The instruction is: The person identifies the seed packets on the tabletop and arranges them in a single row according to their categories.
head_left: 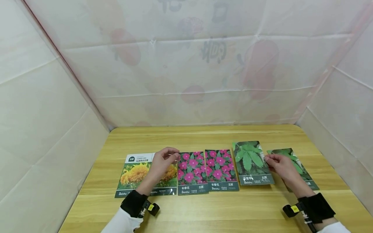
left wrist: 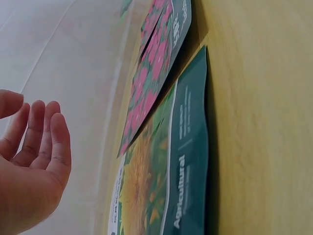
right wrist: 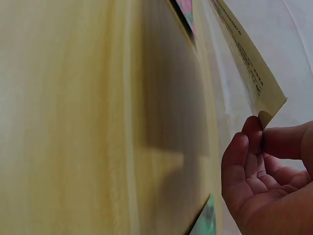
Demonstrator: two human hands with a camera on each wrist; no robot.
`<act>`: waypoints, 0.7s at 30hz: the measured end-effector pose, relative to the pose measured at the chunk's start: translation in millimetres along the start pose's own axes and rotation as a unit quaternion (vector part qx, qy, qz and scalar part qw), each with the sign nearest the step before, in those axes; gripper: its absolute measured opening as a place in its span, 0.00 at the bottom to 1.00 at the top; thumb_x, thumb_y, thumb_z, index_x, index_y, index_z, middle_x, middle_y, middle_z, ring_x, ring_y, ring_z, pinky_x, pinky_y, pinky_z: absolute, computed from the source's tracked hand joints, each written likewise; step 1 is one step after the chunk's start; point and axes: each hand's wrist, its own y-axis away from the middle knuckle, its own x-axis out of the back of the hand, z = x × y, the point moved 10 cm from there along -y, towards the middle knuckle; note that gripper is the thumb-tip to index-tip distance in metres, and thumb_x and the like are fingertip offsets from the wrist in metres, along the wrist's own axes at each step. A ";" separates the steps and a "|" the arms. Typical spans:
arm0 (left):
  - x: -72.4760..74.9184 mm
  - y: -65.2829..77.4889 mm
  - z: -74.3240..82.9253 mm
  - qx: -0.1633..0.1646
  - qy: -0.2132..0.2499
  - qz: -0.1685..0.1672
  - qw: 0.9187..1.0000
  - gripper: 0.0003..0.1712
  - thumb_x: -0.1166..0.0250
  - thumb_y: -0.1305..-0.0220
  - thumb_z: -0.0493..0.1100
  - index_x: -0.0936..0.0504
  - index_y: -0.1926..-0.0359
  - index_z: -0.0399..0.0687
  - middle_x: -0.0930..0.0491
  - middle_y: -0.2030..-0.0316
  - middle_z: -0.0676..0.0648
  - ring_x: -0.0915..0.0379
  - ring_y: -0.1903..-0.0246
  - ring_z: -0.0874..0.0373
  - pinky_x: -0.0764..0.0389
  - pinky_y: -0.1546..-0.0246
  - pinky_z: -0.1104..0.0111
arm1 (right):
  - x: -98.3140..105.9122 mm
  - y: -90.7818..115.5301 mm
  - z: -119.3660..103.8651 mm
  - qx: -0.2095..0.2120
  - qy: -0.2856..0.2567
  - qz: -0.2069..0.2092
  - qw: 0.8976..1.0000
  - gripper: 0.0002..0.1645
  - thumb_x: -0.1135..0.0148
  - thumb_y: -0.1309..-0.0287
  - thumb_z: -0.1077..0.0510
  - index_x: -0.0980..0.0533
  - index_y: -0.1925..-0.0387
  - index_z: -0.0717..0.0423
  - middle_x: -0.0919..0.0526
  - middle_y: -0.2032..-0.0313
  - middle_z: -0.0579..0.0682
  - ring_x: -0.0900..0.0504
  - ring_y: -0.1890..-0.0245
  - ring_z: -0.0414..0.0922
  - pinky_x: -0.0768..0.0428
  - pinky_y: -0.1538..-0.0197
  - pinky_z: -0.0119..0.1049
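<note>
My right hand (head_left: 284, 170) pinches the right edge of a green-leaf seed packet (head_left: 250, 160) between thumb and fingers. In the right wrist view, the plain printed back of that packet (right wrist: 259, 81) shows raised off the table, its shadow below. A second leaf packet (head_left: 304, 173) lies to the right, partly behind my right hand and wrist. My left hand (head_left: 160, 166) hovers over a yellow-flower seed packet (head_left: 167, 187), fingers loosely bent with nothing between them. The left wrist view shows this hand (left wrist: 36, 161) apart from the packets.
Two pink-flower packets (head_left: 190, 174) (head_left: 221, 170) lie side by side mid-row. Another yellow-flower packet (head_left: 131, 174) is at the left end. All rest on a wood-grain table (head_left: 218, 212), with pale fabric walls (head_left: 175, 110) at the back and both sides.
</note>
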 end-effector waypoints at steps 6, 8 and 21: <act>3.4 0.3 -1.2 0.006 0.010 0.000 1.000 0.28 0.35 0.27 0.58 0.21 0.38 0.43 0.17 0.49 0.41 0.19 0.48 0.48 0.14 0.45 0.59 | -3.4 -0.4 5.8 -0.004 0.019 -0.003 1.000 0.24 0.48 0.19 0.57 0.27 0.39 0.76 0.16 0.57 0.58 0.18 0.63 0.41 0.12 0.62 0.33; 4.4 0.6 -2.6 0.011 0.011 0.002 1.000 0.30 0.34 0.29 0.60 0.21 0.38 0.43 0.17 0.49 0.41 0.19 0.48 0.48 0.14 0.45 0.59 | -5.4 -1.2 7.4 -0.004 0.024 -0.007 1.000 0.25 0.48 0.19 0.56 0.28 0.38 0.77 0.16 0.55 0.61 0.18 0.61 0.42 0.12 0.62 0.33; 8.1 3.3 -4.6 0.022 0.010 0.008 1.000 0.28 0.32 0.32 0.62 0.19 0.41 0.51 0.17 0.49 0.44 0.19 0.47 0.50 0.14 0.45 0.59 | -3.9 -0.9 -2.9 0.039 0.163 0.022 0.986 0.23 0.44 0.22 0.54 0.21 0.45 0.72 0.14 0.61 0.57 0.18 0.63 0.50 0.19 0.63 0.41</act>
